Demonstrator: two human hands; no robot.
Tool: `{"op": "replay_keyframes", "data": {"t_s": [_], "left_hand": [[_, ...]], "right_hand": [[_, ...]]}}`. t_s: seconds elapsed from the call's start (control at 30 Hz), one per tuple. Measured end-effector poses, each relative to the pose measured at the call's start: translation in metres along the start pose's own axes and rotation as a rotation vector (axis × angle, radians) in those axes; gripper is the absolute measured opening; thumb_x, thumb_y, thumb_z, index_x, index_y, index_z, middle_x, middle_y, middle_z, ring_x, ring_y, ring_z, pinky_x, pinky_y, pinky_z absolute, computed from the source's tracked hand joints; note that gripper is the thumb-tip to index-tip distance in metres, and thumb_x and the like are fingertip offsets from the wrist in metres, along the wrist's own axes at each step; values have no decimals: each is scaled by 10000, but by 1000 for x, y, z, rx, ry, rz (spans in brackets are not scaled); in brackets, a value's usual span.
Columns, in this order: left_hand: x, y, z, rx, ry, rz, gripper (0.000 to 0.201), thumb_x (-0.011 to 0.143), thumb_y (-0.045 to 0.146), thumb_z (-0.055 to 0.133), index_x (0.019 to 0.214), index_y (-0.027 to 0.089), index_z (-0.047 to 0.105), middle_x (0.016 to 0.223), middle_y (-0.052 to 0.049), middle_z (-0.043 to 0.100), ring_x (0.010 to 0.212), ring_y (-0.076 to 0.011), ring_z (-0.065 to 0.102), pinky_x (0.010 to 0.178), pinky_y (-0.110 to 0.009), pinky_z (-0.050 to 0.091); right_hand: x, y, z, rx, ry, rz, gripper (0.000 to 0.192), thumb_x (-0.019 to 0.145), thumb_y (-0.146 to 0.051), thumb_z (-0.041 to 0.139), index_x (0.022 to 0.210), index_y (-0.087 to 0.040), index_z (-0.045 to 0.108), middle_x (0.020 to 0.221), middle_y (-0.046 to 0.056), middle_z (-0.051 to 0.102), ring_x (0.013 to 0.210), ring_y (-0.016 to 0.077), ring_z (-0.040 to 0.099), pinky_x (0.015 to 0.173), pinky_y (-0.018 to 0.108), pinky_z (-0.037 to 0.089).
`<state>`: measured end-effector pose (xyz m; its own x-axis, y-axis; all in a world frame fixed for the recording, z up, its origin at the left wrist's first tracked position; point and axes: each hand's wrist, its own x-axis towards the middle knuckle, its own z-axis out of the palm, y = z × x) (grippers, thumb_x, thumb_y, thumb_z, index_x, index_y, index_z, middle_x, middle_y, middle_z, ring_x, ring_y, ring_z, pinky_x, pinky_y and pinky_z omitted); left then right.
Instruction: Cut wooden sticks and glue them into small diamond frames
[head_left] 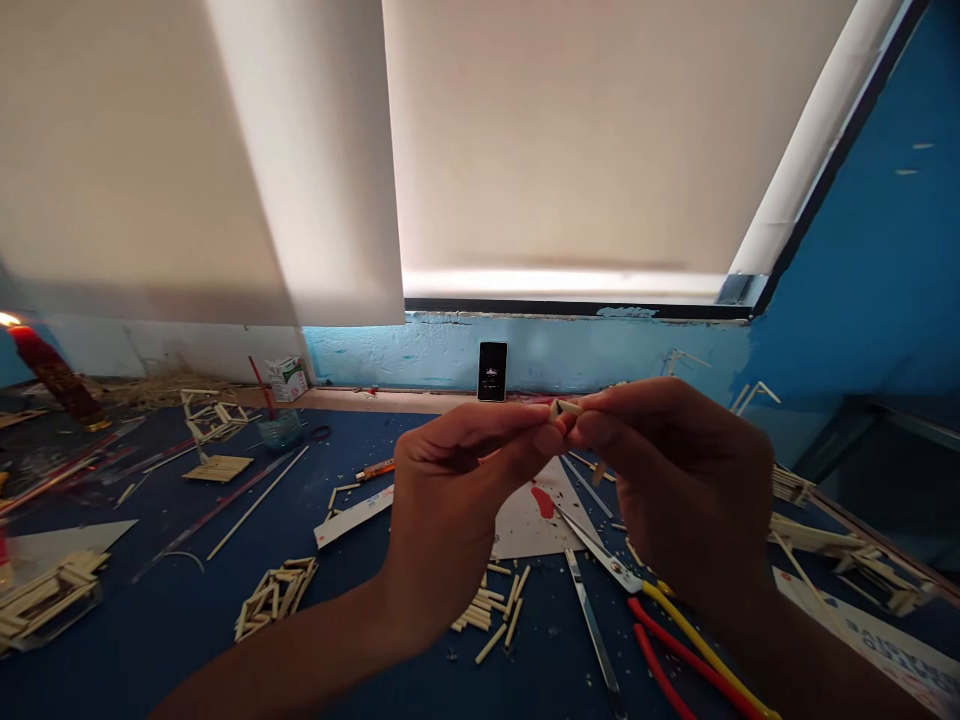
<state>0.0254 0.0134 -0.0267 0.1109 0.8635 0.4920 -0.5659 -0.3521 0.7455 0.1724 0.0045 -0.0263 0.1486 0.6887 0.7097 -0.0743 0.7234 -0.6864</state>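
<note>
Raised over the table, my left hand (450, 510) and my right hand (675, 490) meet fingertip to fingertip. Between thumb and forefinger, my left hand pinches a short pale stick piece (556, 410). A second pale stick piece (572, 408) is pinched in my right hand, its end touching or almost touching the first at an angle. Fingers cover most of both pieces. Below lie a pile of short cut sticks (514, 605), a white card (517, 535) with a red blob (543, 502), scissors (611, 565) with red and yellow handles, and a slim metal tool (592, 630).
A lit red candle (56, 375) leans at far left. Stick structures (276, 598) stand on the blue table (352, 660), with more at right. A glass jar (280, 430), a carton (287, 380), an orange lighter (375, 470) and an upright phone (492, 372) sit farther back.
</note>
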Motion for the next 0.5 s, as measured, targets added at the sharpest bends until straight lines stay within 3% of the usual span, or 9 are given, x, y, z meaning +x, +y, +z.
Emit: {"op": "replay_keyframes", "data": {"t_s": [0.2,0.37,0.5], "left_hand": [[1,1,-1,70,29,59,167,818,105,865,842,270,855,836,27,842,771,-99,772,727,-139,621],[2,5,-2,163,30,73,146,795,130,880,838,265,847,842,1,838,774,-160,783,696,-214,646],[4,9,-4,226,-26,90,106,822,167,860,879,250,826,874,-14,834,800,-193,787,685,-256,650]], "right_hand": [[4,-3,-5,-78,-44,-40,135,870,-189,838,911,-317,825,828,-37,827,741,144,784,654,217,662],[10,-3,-6,-51,-81,-55,191,879,-132,811,937,-314,821,807,-35,815,700,148,778,594,228,663],[11,-3,-6,2,-125,-71,217,889,-103,793,965,-306,811,825,-40,820,769,158,806,686,248,691]]}}
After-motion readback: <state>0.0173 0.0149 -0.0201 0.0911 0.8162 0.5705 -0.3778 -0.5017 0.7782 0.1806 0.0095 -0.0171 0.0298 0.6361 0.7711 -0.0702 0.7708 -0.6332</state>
